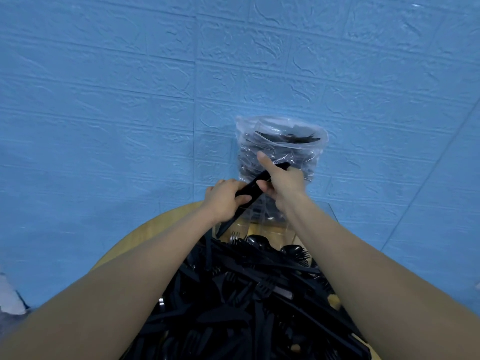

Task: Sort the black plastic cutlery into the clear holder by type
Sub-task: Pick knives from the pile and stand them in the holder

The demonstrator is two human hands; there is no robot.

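Note:
A big heap of black plastic cutlery covers the near part of the round wooden table; forks, spoons and knives lie mixed in it. Both hands hold one stack of black cutlery slanting above the heap. My left hand grips its lower part. My right hand grips its upper end, with the forefinger pointing up. Behind the hands stands the clear holder, partly hidden. A clear plastic bag with black cutlery inside rises at the back.
A blue textured wall fills the background right behind the table. The table's curved edge runs at the left. A pale object shows at the far left edge.

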